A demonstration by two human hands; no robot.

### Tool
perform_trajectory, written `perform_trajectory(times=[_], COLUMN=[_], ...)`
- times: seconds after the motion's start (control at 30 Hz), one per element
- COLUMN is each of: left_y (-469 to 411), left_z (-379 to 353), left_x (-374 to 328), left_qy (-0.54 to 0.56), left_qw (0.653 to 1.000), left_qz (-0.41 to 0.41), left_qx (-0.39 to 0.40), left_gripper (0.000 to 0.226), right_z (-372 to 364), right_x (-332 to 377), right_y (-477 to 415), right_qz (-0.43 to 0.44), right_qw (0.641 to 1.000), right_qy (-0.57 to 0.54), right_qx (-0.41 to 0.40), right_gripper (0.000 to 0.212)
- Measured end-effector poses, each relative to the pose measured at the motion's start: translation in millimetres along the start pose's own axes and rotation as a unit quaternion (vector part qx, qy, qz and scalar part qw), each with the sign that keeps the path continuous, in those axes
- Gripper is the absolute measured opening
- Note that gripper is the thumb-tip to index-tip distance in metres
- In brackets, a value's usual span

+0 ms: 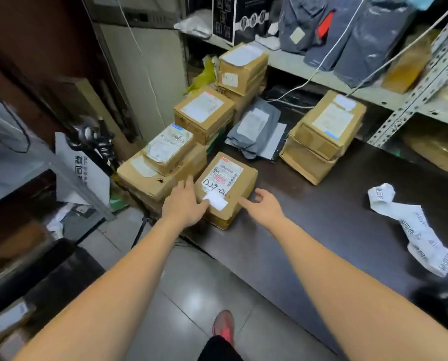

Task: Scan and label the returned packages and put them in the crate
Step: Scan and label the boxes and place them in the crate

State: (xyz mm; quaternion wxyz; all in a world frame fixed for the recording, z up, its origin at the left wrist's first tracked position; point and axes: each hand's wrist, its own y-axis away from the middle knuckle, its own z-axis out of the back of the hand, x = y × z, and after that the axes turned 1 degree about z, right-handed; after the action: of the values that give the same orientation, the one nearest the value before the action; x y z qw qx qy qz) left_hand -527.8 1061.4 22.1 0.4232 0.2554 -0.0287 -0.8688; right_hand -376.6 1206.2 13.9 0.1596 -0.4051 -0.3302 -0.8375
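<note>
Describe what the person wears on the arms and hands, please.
The left forearm and right forearm are bare, with no sleeves in view. The left hand and right hand have no gloves; no watch, bracelet or ring shows.

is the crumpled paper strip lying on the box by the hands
No, the crumpled paper strip lies on the dark table, apart from the box and to its right.

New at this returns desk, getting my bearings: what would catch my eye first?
Both hands meet at a box with a handwritten number, on the table's near left corner: the left hand presses a white label onto it, and the right hand reaches beside it. More boxes are stacked behind, and a curled paper strip lies to the right.
</note>
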Motion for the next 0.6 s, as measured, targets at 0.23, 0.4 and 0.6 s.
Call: perform_trajectory(times=[0.23, 0.4, 0.6], left_y=[-36, -26, 8], left_z=[-14, -31, -71], left_x=[-10, -50, -120], left_qy=[0.115, 0.168, 0.205], left_qw=[0.992, 0.984, 0.97], left_qz=[-0.029, -0.053, -0.118], left_qx=[0.038, 0.035, 0.049], left_gripper=[0.048, 0.057, 0.052], right_z=[-24, 32, 125], right_x=[-9, -25, -68], right_y=[-41, -29, 21], right_qz=[-0.042, -0.038, -0.01], right_qw=[0.986, 0.979, 0.979], right_qy=[-0.163, -0.201, -0.199], right_qx=[0.003, -0.006, -0.049], right_gripper=[0.04, 0.05, 0.065])
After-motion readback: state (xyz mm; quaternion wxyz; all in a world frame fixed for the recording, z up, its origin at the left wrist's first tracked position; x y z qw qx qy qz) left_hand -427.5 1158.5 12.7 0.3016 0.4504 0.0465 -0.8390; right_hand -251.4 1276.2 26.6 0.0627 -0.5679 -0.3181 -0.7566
